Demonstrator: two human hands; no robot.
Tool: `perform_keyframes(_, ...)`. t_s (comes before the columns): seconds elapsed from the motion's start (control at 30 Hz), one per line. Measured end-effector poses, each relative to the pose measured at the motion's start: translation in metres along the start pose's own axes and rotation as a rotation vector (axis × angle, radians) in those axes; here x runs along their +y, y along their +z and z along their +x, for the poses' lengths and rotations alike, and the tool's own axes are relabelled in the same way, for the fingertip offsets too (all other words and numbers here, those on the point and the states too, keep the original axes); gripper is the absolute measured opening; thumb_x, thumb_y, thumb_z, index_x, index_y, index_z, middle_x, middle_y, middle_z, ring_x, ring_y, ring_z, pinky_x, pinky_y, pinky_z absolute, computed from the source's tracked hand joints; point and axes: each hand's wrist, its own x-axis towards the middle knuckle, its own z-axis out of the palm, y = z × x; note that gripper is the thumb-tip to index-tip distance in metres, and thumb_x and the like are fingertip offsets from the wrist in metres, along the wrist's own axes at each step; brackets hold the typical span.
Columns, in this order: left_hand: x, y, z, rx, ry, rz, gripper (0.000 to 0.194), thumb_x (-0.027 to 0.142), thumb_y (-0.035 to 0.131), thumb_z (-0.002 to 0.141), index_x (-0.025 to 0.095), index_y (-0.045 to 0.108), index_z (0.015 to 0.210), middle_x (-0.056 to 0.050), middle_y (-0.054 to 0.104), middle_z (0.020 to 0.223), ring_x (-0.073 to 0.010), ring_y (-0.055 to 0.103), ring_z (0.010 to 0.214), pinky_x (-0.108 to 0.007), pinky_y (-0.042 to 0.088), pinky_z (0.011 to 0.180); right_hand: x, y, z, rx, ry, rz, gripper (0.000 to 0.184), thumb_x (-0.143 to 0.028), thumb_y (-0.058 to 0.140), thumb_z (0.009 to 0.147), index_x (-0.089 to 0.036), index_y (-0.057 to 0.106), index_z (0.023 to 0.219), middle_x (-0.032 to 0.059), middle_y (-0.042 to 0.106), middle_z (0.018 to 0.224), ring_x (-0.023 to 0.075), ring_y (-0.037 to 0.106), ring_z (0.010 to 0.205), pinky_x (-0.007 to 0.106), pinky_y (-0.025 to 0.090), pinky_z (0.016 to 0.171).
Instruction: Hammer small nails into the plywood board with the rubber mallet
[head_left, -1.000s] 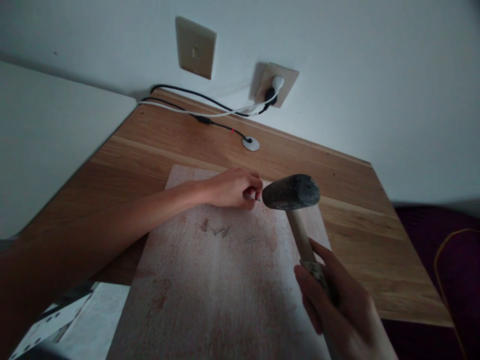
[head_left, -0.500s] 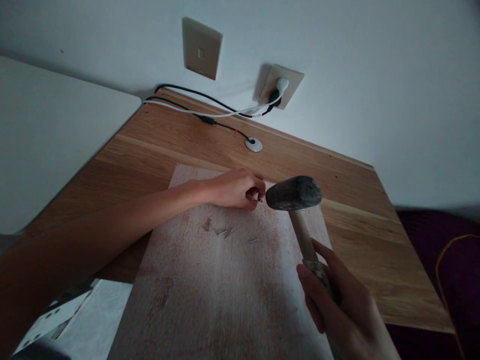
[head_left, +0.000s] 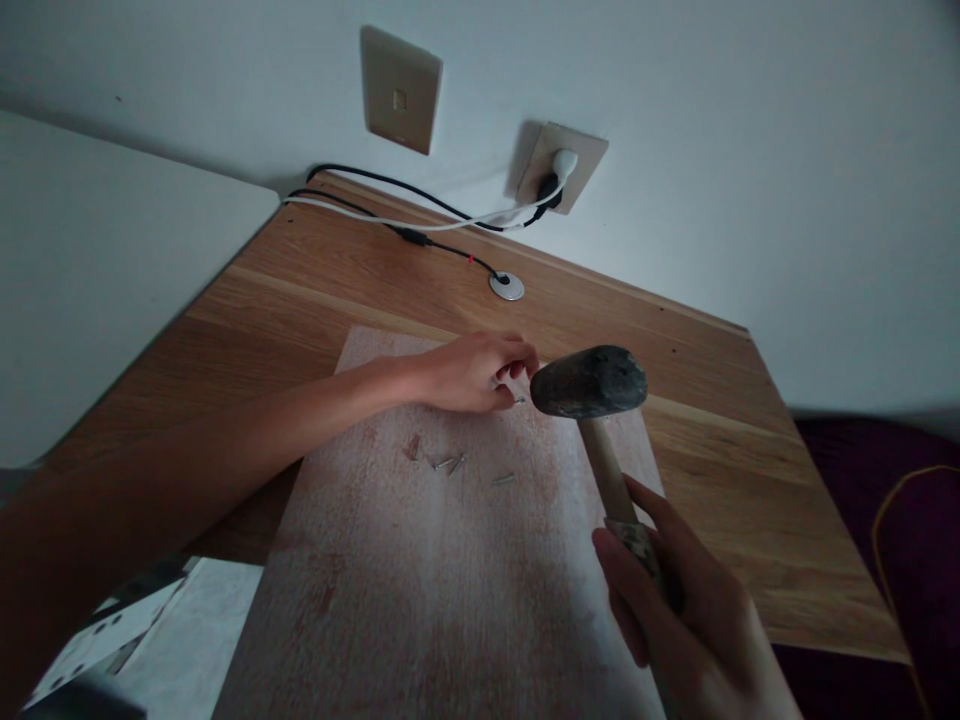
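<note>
My left hand (head_left: 480,375) reaches over the far part of a whitish, worn wooden board (head_left: 442,590). Its thumb and index finger are apart, and a small nail (head_left: 520,400) shows beside the thumb tip. Whether the thumb touches that nail is hard to see. In my right hand (head_left: 682,610) is a mallet with a dark, blocky head (head_left: 589,382) and a pale wooden handle (head_left: 606,470). The head is held up just right of my left fingers. Several loose nails (head_left: 450,463) lie on the board nearer to me, with one nail (head_left: 503,479) off to their right.
The board rests on a brown wooden desk (head_left: 750,500) against a wall. Black and white cables run along the back to a wall socket (head_left: 562,168) and a round cable hole (head_left: 507,287). A white panel (head_left: 127,270) stands at left; dark purple fabric (head_left: 847,480) is at right.
My left thumb and index finger have parted from a closed pinch by the nail. My right hand and the mallet have hardly moved.
</note>
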Motion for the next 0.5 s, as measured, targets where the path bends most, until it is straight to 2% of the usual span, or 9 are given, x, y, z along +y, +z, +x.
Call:
perform_keyframes(0.17, -0.001, -0.001, 0.0, 0.042, -0.012, -0.062, 0.045, -0.003, 0.057, 0.071, 0.018, 0.067, 0.109, -0.004, 0.064, 0.102, -0.0168, 0.062, 0.089, -0.031, 0.049, 0.081, 0.01, 0.001, 0.005, -0.082, -0.054, -0.025, 0.051, -0.058, 0.06, 0.106, -0.018, 0.069, 0.137, -0.01, 0.047, 0.056, 0.0133, 0.046, 0.045, 0.029, 0.038, 0.042)
perform_keyframes(0.37, 0.003, 0.0, 0.0, -0.019, -0.024, 0.011, 0.029, 0.005, 0.067, 0.072, 0.019, 0.068, 0.098, -0.003, 0.065, 0.098, -0.0187, 0.062, 0.091, -0.032, 0.048, 0.083, 0.015, -0.002, 0.004, -0.023, -0.091, -0.024, 0.051, -0.058, 0.062, 0.105, -0.018, 0.069, 0.135, -0.0102, 0.047, 0.053, 0.0128, 0.048, 0.042, 0.027, 0.04, 0.041)
perform_keyframes(0.4, 0.003, 0.0, 0.0, -0.026, -0.023, 0.022, 0.026, 0.008, 0.069, 0.073, 0.019, 0.069, 0.095, -0.003, 0.065, 0.097, -0.0187, 0.063, 0.09, -0.032, 0.047, 0.082, 0.014, -0.002, 0.003, -0.006, -0.08, -0.008, 0.052, -0.058, 0.063, 0.104, -0.017, 0.068, 0.135, -0.0105, 0.048, 0.052, 0.0129, 0.049, 0.041, 0.027, 0.041, 0.04)
perform_keyframes(0.5, 0.002, 0.001, 0.0, -0.025, -0.005, 0.014, 0.017, 0.013, 0.074, 0.076, 0.019, 0.07, 0.092, -0.002, 0.066, 0.093, -0.0169, 0.062, 0.084, -0.03, 0.045, 0.077, 0.006, -0.001, -0.001, 0.082, 0.072, 0.033, 0.061, -0.065, 0.063, 0.101, -0.018, 0.064, 0.14, -0.0111, 0.05, 0.051, 0.0133, 0.05, 0.041, 0.028, 0.043, 0.043)
